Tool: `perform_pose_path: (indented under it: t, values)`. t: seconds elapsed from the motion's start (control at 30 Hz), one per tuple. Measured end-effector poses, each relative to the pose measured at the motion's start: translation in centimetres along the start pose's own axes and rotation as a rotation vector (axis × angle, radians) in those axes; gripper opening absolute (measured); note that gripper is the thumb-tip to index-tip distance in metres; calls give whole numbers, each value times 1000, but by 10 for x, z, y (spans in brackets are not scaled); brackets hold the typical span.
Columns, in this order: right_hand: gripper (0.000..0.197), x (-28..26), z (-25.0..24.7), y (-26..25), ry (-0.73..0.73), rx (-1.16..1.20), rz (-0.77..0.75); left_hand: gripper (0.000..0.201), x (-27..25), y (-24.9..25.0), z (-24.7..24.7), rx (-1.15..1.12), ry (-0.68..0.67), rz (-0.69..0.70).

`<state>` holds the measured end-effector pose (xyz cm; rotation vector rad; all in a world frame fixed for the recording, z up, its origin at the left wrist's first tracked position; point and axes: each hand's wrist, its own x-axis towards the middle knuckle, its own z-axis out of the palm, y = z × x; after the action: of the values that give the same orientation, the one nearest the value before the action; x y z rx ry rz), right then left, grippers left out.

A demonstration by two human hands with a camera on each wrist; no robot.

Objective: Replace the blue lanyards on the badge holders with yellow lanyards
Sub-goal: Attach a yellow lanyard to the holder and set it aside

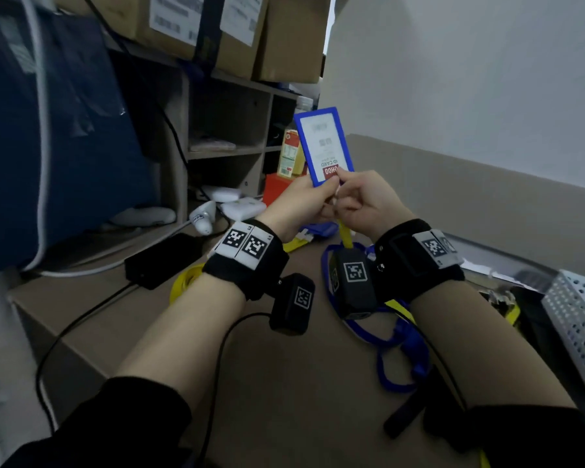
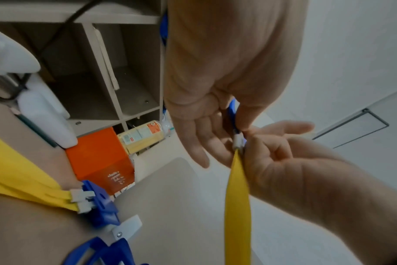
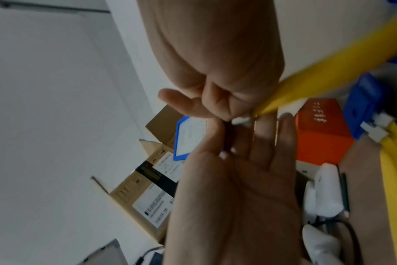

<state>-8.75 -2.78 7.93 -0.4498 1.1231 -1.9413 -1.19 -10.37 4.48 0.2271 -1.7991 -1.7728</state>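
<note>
**Yellow clip going onto the holder**

Nearest me, my left hand (image 1: 304,201) pinches the blue badge holder (image 1: 323,145) upright above the desk (image 1: 284,383). My right hand (image 1: 365,201) pinches the yellow lanyard (image 2: 237,197) at its white clip (image 2: 237,141), touching the holder's lower edge. I judge attachment underway; next, seat the clip fully. Discarded blue lanyards (image 1: 399,336) lie below.

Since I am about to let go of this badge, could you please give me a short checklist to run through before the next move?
1. Left hand holds the blue badge holder by its lower end: ok.
2. Right hand pinches the white clip of the yellow lanyard: ok.
3. Clip fully latched on the holder: cannot tell, fingers cover the joint.
4. Blue lanyards lie off this holder on the desk: ok.
5. Yellow strap free of twists: cannot tell.
</note>
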Motion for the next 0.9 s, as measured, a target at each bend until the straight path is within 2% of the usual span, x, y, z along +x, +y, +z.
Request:
perform_pose_path:
  t: [0.1,0.17,0.23,0.37,0.43,0.6,0.73,0.9]
  values:
    - [11,6,5,3,-16,-150,2,28,-4,5,-14,-63,68,-38]
    - [11,12,7,4,-11,-255,20,24,-5,10,-24,-23,128,-49]
    - [12,14,10,6,-33,-316,39,30,-6,13,-31,-16,130,-80]
    - [10,17,22,14,-62,-248,-9,38,-13,15,-40,51,70,-209]
    - [6,20,27,19,-42,-256,-38,41,-13,11,-45,86,82,-190]
    - [11,30,28,23,-6,-303,-38,29,-17,8,-54,25,114,-207]
    - [7,40,32,27,-18,-292,-84,29,-26,17,-53,-85,32,-249]
    - [13,55,23,24,65,-272,-102,28,-31,21,-63,66,75,-244]
